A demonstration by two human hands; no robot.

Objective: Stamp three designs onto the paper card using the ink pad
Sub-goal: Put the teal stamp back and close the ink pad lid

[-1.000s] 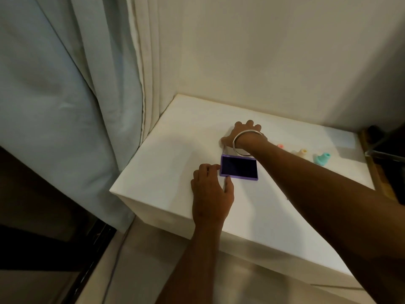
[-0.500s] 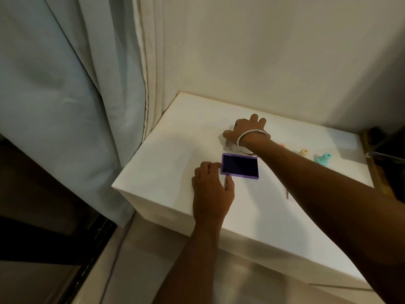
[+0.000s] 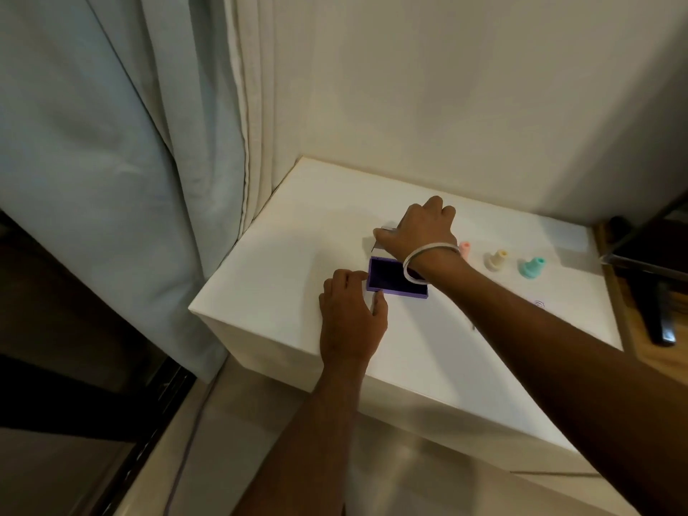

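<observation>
Purple ink pad point(image 3: 385, 275) lies open on the white table point(image 3: 283, 255). The left hand point(image 3: 350, 322) pinches its near-left corner. The right hand point(image 3: 420, 229) grasps the clear lid point(image 3: 383, 238) just behind, wrist overhanging the pad. Pink stamp point(image 3: 464, 249), yellow stamp point(image 3: 497, 259) and teal stamp point(image 3: 532, 267) stand to the right.

Left hand point(image 3: 352, 314): palm down, fingers bent at the knuckles, tips at the left edge of the ink pad point(image 3: 387, 273), thumb straight along its near edge.
Left arm: bare, reaching straight forward from below, wrist straight.
Right hand point(image 3: 420, 227): beyond and just right of the left hand, back up, fingers curled under, thumb pinching a thin flat piece point(image 3: 381, 236).
Right arm: bare, stretched in diagonally from the lower right, wrist just beyond the left thumb.
</observation>
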